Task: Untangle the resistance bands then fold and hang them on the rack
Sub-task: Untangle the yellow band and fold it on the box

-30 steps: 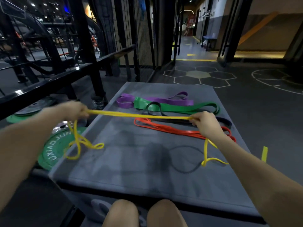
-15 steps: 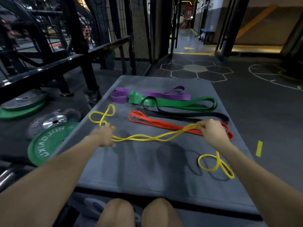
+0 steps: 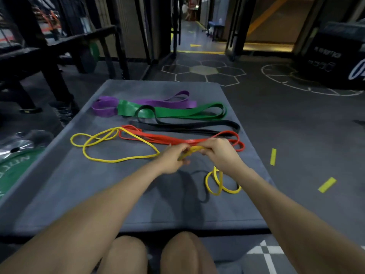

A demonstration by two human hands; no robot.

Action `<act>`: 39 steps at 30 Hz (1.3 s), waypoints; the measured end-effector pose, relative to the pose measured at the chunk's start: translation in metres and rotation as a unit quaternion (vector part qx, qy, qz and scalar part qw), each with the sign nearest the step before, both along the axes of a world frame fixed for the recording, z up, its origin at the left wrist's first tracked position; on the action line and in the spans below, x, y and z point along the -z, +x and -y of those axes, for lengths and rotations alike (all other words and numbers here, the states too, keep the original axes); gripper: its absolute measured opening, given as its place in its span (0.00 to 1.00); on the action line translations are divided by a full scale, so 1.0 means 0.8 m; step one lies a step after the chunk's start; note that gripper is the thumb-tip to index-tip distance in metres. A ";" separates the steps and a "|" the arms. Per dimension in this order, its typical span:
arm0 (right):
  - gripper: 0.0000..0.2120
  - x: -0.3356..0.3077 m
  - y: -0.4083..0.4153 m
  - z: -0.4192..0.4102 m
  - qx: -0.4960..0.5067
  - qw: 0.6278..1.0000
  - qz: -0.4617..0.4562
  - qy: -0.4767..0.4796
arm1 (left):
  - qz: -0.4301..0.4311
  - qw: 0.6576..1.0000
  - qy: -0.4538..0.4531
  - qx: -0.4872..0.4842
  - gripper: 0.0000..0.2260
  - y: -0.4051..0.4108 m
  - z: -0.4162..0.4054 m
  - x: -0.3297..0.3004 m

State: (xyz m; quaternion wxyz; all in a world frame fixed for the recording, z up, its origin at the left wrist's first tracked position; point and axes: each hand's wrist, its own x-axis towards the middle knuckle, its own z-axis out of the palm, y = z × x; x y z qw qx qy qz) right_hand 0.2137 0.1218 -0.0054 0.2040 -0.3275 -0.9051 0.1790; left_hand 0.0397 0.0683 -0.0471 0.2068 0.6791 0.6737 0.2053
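The hands are together now, where half a second ago they were spread wide with the yellow band (image 3: pixel 118 160) drawn between them. The left hand (image 3: pixel 173 158) has slid across to meet the right hand (image 3: pixel 218 153) over the middle of the grey mat (image 3: pixel 65 186), and both pinch the same short bunch of yellow, each grip narrow and holding that band. The slack has dropped: left of the grip, a big loose yellow loop sprawls flat on the mat, its far end crossing over itself and lying on the tip of the red band (image 3: pixel 167 139). Just below and right of the grip, a small double coil of yellow rests on the mat.

Beyond the grip, the red band runs left to right, directly behind the knuckles and touching them or nearly so. Further back lie the black band (image 3: pixel 183 126), the green band (image 3: pixel 173 113) and the purple band (image 3: pixel 107 109), overlapping at their left ends. Far left of the grip, off the mat, green weight plates (image 3: pixel 13 167) lie on the floor, with the black rack (image 3: pixel 49 54) behind.
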 end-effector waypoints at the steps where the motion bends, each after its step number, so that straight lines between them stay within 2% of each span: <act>1: 0.08 0.000 0.003 0.001 -0.003 1.000 0.000 -0.004 | 0.002 1.000 -0.006 0.003 0.07 0.000 0.000 0.005; 2: 0.08 0.002 0.006 0.003 -0.010 1.000 0.002 -0.016 | -0.009 1.000 -0.015 0.000 0.06 -0.003 0.003 0.009; 5: 0.15 0.014 0.011 0.002 -0.020 0.996 -0.005 -0.085 | -0.068 0.997 -0.011 -0.019 0.15 -0.015 0.018 0.015; 6: 0.18 0.018 0.015 -0.001 0.000 0.993 -0.024 -0.115 | -0.093 0.995 -0.014 -0.034 0.16 -0.022 0.022 0.017; 8: 0.16 0.033 0.028 -0.014 0.076 0.987 -0.056 -0.128 | -0.138 0.988 -0.028 -0.066 0.14 -0.038 0.031 0.021; 11: 0.10 0.066 0.059 -0.037 0.240 0.967 0.030 -0.081 | -0.169 0.979 -0.058 -0.101 0.13 -0.055 0.043 0.026; 13: 0.08 0.079 0.075 -0.038 0.307 0.940 0.099 -0.113 | -0.184 0.974 -0.069 -0.109 0.12 -0.059 0.050 0.028; 15: 0.12 0.087 0.084 -0.034 0.320 0.922 0.144 -0.162 | -0.192 0.971 -0.075 -0.118 0.12 -0.059 0.052 0.028; 17: 0.17 0.089 0.084 -0.030 0.323 0.916 0.150 -0.185 | -0.190 0.969 -0.083 -0.136 0.13 -0.058 0.052 0.026; 21: 0.07 0.082 0.083 -0.035 0.315 0.915 0.169 -0.186 | -0.186 0.964 -0.096 -0.163 0.11 -0.059 0.051 0.021; 23: 0.08 0.071 0.091 -0.043 0.340 0.915 0.119 -0.181 | -0.185 0.962 -0.100 -0.175 0.11 -0.062 0.053 0.020; 24: 0.12 0.065 0.097 -0.052 0.375 0.906 0.051 -0.192 | -0.186 0.961 -0.103 -0.176 0.11 -0.065 0.054 0.020; 26: 0.14 0.051 0.116 -0.066 0.454 0.851 -0.109 -0.240 | -0.202 0.957 -0.114 -0.172 0.10 -0.071 0.058 0.021; 28: 0.09 0.044 0.135 -0.075 0.496 0.775 -0.258 -0.296 | -0.216 0.953 -0.135 -0.164 0.09 -0.075 0.062 0.024; 29: 0.04 0.043 0.141 -0.074 0.499 0.751 -0.299 -0.313 | -0.216 0.952 -0.147 -0.159 0.08 -0.075 0.064 0.026; 30: 0.07 0.050 0.144 -0.077 0.497 0.742 -0.317 -0.320 | -0.213 0.951 -0.164 -0.152 0.08 -0.073 0.065 0.027; 31: 0.10 0.057 0.144 -0.075 0.486 0.742 -0.319 -0.334 | -0.211 0.950 -0.179 -0.145 0.08 -0.070 0.066 0.028; 33: 0.07 0.075 0.140 -0.074 0.463 0.747 -0.319 -0.354 | -0.210 0.947 -0.198 -0.142 0.07 -0.067 0.067 0.031; 35: 0.05 0.087 0.133 -0.071 0.455 0.735 -0.334 -0.375 | -0.207 0.948 -0.193 -0.148 0.07 -0.065 0.068 0.031; 37: 0.09 0.089 0.130 -0.067 0.432 0.762 -0.315 -0.364 | -0.211 0.948 -0.179 -0.155 0.06 -0.066 0.069 0.030; 39: 0.17 0.088 0.129 -0.064 0.402 0.813 -0.265 -0.329 | -0.217 0.949 -0.165 -0.160 0.04 -0.066 0.070 0.031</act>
